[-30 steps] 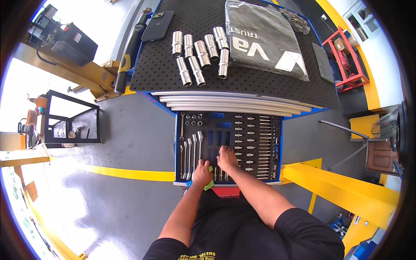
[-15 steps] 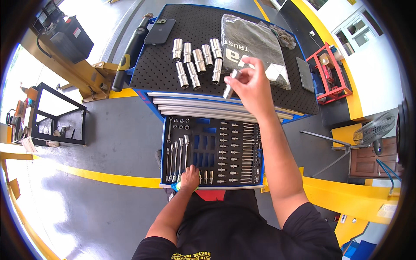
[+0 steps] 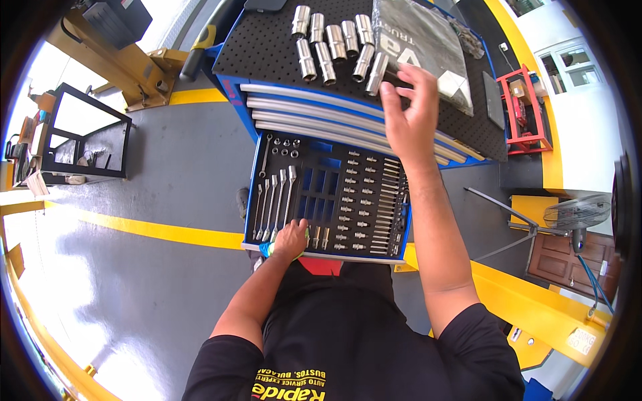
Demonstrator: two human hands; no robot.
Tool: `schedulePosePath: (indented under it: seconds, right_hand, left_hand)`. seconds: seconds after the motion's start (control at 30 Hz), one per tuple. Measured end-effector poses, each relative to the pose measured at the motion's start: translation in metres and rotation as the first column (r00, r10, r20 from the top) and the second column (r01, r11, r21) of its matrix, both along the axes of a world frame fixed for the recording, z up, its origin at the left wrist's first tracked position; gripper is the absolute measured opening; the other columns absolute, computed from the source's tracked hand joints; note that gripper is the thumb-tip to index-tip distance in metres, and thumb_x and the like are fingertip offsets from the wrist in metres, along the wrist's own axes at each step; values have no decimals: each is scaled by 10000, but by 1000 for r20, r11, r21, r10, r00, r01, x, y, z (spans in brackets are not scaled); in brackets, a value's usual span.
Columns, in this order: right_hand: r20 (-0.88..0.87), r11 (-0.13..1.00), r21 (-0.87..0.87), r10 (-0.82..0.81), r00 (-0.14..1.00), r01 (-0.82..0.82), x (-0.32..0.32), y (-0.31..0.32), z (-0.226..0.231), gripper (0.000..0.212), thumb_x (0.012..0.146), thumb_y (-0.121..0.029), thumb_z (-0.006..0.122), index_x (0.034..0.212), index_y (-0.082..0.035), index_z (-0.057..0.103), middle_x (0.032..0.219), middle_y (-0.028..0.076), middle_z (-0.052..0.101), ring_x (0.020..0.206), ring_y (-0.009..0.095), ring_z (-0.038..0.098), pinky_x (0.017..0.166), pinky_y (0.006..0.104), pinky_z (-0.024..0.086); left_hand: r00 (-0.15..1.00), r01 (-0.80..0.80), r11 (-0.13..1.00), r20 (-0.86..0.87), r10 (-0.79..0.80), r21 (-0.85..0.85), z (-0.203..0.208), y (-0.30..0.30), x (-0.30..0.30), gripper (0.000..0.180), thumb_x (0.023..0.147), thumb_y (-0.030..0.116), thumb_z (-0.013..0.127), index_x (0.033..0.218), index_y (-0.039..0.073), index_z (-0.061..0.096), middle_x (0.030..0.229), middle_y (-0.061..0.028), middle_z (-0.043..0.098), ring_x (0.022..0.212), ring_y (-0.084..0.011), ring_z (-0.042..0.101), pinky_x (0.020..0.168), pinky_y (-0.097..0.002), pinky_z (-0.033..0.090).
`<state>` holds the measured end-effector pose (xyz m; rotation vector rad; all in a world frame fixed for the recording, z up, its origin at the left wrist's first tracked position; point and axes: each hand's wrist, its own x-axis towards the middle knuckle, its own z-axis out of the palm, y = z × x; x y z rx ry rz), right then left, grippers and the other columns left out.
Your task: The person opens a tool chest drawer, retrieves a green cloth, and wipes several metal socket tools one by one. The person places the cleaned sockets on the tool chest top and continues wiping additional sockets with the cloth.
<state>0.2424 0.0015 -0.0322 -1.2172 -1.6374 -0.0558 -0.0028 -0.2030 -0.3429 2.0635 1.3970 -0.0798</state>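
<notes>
socket (image 3: pixel 377 74) set down, right hand (image 3: pixel 412 117) loosely spread

The scene is bright, with strong white light entering well to the left of the cart (image 3: pixel 264 60), where the background burns out. Left of the cart, the floor (image 3: pixel 174 287) carries broad patches of glare; to its right the grey looks duller. Sockets (image 3: pixel 336 41) on the cart show hard highlights. The right hand (image 3: pixel 411 110), over the cart's near edge, looks slightly soft. A yellow line (image 3: pixel 154 228) left of the cart bends with the fisheye, and black vignetting rings the view.
</notes>
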Motion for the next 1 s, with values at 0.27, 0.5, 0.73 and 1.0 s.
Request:
schedulePosePath:
  seconds: [0.27,0.5,0.73,1.0]
  right_hand:
    - [0,362,-926,280,960,-105,-22,-161,-219,226,914,-105,682,1131,-57,643,1119,105,639,1028,301,668,892,414,546]
    - [201,336,-938,312,929,91,-58,-240,-277,516,784,-35,661,1295,14,606,1207,173,553,1160,364,551,1014,429,495]
    - [259,333,-931,311,914,150,-61,-242,-288,489,788,-117,699,1263,-37,612,1197,183,536,1159,359,542,991,460,495]
    - [297,262,-938,273,915,227,-72,-227,-272,428,783,-190,705,1184,-90,594,1148,225,571,1126,406,585,918,502,518]
  left_hand:
    - [950,-200,973,220,222,-115,16,-2,-18,450,811,103,699,1229,74,535,1128,-180,662,1072,-416,659,908,-493,544]
    - [996,81,996,29,-79,-45,28,11,9,691,811,89,686,1474,141,499,1170,-159,640,1034,-379,689,826,-471,590]
    - [979,198,974,30,-203,108,2,4,18,295,882,106,588,1165,38,634,1073,-155,660,990,-344,705,811,-458,596]
    - [974,210,976,-77,-213,-51,11,16,28,265,903,133,606,1153,73,544,1076,-201,671,1010,-383,705,863,-467,583]
